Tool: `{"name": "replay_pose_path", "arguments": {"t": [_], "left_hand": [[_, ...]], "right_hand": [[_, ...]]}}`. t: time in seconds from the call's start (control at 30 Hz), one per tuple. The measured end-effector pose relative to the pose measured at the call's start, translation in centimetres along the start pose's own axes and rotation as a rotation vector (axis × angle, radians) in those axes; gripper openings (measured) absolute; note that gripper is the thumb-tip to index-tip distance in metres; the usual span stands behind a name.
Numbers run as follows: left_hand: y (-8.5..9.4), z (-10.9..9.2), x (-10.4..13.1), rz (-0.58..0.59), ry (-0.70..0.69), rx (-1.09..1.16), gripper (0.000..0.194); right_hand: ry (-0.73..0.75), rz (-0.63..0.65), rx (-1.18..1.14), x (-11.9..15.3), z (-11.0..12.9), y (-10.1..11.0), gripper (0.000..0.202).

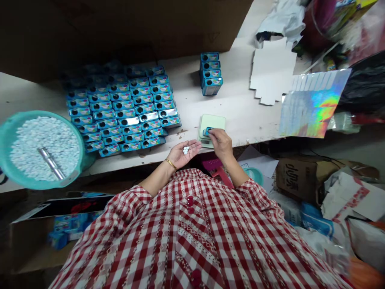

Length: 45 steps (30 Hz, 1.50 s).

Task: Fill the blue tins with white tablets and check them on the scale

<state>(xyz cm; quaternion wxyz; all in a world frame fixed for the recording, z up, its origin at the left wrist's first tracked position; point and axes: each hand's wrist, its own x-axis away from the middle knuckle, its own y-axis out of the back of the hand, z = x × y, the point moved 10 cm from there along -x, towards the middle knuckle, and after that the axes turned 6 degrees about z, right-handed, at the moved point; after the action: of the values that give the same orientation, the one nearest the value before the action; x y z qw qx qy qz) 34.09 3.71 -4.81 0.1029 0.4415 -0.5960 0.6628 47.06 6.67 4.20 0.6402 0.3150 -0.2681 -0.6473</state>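
Observation:
Several small white tablets (185, 150) lie in the upturned palm of my left hand (182, 153), its fingers spread toward the scale. My right hand (221, 141) is closed at the fingertips over a small blue tin (206, 131), which stands on a pale green scale (213, 121); its fingers are at the tin's top. To the left, blue tins (123, 104) stand in close rows, each with a dark opening on top. A short column of similar tins (211, 74) stands behind the scale. At the far left, a teal basin (78, 140) holds many white tablets and a metal scoop (51, 162).
A large cardboard box (120, 28) borders the table's back. On the right lie a flat white cardboard piece (272, 70) and shiny holographic sheets (313, 108). Bags crowd the far right. Below the table's front edge are a brown carton (296, 180) and loose papers.

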Motion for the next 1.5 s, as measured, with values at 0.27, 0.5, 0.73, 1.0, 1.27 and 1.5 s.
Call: {"name": "replay_pose_path", "arguments": {"t": [0.27, 0.5, 0.73, 1.0, 1.27, 1.5], "left_hand": [[1.7, 2.7, 1.9, 0.021, 0.112, -0.029, 0.049], [3.1, 2.8, 2.1, -0.049, 0.102, -0.031, 0.036], [1.2, 1.5, 0.8, -0.046, 0.070, -0.045, 0.030], [1.6, 0.7, 0.8, -0.085, 0.033, -0.047, 0.031], [1.3, 1.7, 1.0, -0.019, 0.064, -0.030, 0.044], [2.1, 3.0, 2.3, 0.010, 0.148, -0.083, 0.049]], "right_hand": [[0.221, 0.612, 0.191, 5.4, 8.0, -10.5, 0.029], [0.243, 0.503, 0.000, 5.1, 6.9, -9.4, 0.022], [0.054, 0.143, -0.053, 0.9, 1.2, -1.4, 0.018], [-0.110, 0.213, 0.253, -2.2, -2.7, 0.0, 0.025], [0.176, 0.341, 0.127, 2.7, 4.7, -5.6, 0.027], [0.229, 0.425, 0.039, 5.6, 6.0, -8.2, 0.023]]}}
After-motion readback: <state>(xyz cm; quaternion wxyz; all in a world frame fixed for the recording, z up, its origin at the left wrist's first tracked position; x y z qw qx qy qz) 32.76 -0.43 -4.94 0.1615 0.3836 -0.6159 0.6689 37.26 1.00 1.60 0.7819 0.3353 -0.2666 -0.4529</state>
